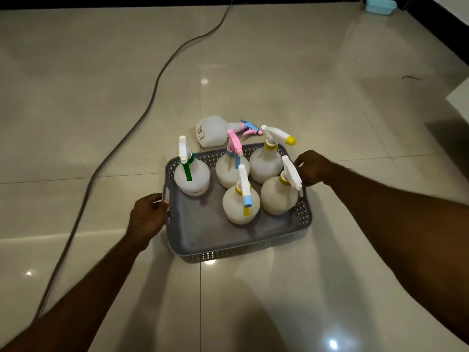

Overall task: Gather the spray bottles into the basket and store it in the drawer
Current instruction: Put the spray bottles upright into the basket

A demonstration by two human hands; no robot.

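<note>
A grey perforated basket (203,232) sits on the tiled floor. Several white spray bottles stand upright in it: one with a green trigger (192,177), one with a pink head (232,171), one with a yellow nozzle (265,163), one with a blue nozzle (241,207) and one with a white head (279,198). Another bottle (212,130) with a blue and pink head lies on its side on the floor just behind the basket. My left hand (148,217) grips the basket's left handle. My right hand (313,167) holds the basket's right edge with curled fingers.
A grey cable (152,95) snakes across the floor from the far wall to the near left. A light blue box (380,5) lies at the far right by a dark baseboard. A white furniture edge (460,97) shows at the right.
</note>
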